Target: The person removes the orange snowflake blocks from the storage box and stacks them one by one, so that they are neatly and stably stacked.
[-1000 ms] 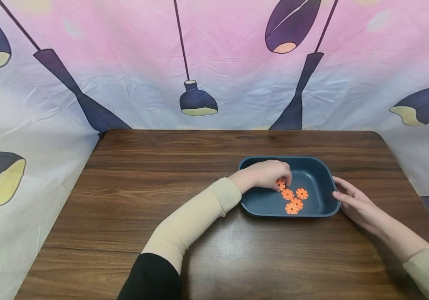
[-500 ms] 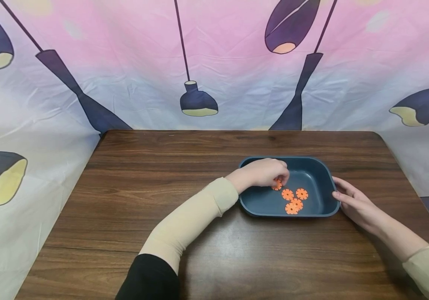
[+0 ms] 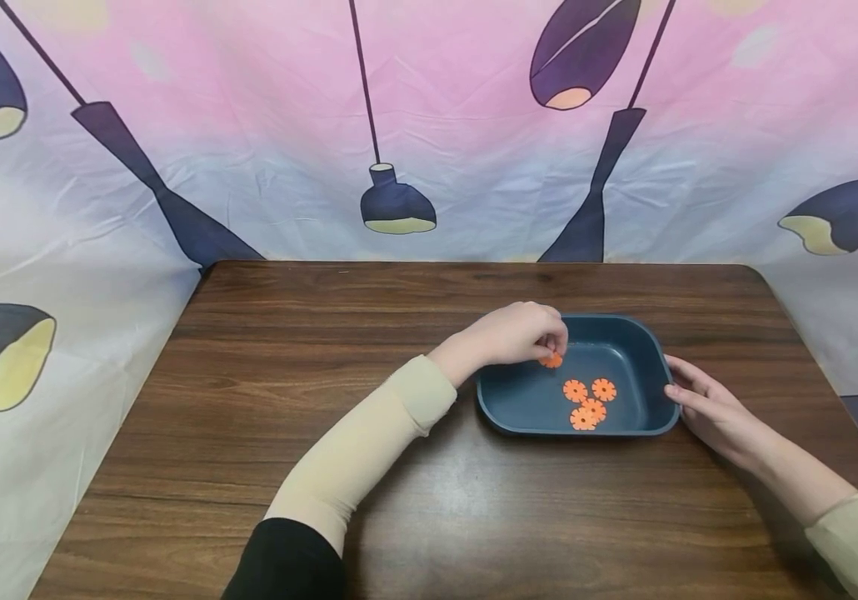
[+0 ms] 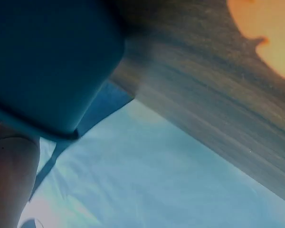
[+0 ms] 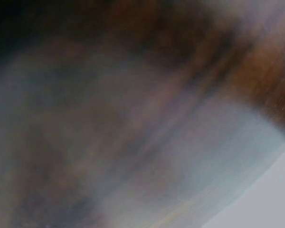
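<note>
In the head view my left hand [image 3: 519, 333] is over the far left part of a dark blue tray [image 3: 511, 423]. Its thumb and fingers pinch a notched orange disc [image 3: 551, 360], partly covered by the fingertips. Several more orange discs [image 3: 592, 407] lie on the tray floor, two of them overlapping. At the tray's right end, my right hand [image 3: 710, 408] grips the side, thumb at the rim and fingers along the outer wall. The left wrist view has a notched orange disc [image 4: 270, 28] large at upper right. The right wrist view is badly blurred.
A brown wood-grain table [image 3: 309, 375] bears the tray on its right half. Behind it hangs a cloth backdrop [image 3: 459, 100] printed with dark lamps, meeting the table's far edge.
My left hand has moved left and up toward the tray's far left rim with the pinched disc, away from the other discs. My right hand and the tray have stayed in place.
</note>
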The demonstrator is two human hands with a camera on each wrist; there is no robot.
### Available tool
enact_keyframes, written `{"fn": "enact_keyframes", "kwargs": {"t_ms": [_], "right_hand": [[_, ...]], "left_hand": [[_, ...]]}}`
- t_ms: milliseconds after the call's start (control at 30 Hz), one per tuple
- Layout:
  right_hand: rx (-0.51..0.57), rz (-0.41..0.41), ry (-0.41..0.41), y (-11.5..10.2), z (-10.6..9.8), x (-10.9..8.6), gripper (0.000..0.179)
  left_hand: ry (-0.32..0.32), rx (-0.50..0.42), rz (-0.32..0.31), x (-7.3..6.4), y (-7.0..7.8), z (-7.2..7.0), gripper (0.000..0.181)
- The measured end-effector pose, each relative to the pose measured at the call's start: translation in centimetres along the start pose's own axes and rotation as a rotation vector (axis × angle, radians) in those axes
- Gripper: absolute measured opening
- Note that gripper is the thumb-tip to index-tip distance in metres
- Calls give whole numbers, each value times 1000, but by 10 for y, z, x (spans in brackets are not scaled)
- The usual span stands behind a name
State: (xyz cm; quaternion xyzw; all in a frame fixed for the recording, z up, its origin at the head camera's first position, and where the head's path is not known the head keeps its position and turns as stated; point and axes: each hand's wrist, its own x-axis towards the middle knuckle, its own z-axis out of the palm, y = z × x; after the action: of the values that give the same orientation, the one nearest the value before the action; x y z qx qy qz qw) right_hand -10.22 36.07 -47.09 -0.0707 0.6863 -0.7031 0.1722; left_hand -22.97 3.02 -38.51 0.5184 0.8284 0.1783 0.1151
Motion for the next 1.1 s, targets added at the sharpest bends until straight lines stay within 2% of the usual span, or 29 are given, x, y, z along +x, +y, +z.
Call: {"fn": "enact_keyframes", "kwargs": {"t_ms": [200,467,667,900,1100], "right_hand": [[3,-14,-1,1,1,1,41],[-8,-6,0,0,0,1,41],[-13,12,10,-1,0,1,40],[-3,5,13,0,0,1,39],[9,3,14,1,-2,1,40]], "left_hand": [[111,-76,6,-17,-3,-12,8],[195,-118,-21,-43,-8,-25,8],[243,-153,-54,-71,-16,-32,8],[290,-235,-110,-102,-27,-37,8],[295,-267,-170,-122,-38,-37,8]]}}
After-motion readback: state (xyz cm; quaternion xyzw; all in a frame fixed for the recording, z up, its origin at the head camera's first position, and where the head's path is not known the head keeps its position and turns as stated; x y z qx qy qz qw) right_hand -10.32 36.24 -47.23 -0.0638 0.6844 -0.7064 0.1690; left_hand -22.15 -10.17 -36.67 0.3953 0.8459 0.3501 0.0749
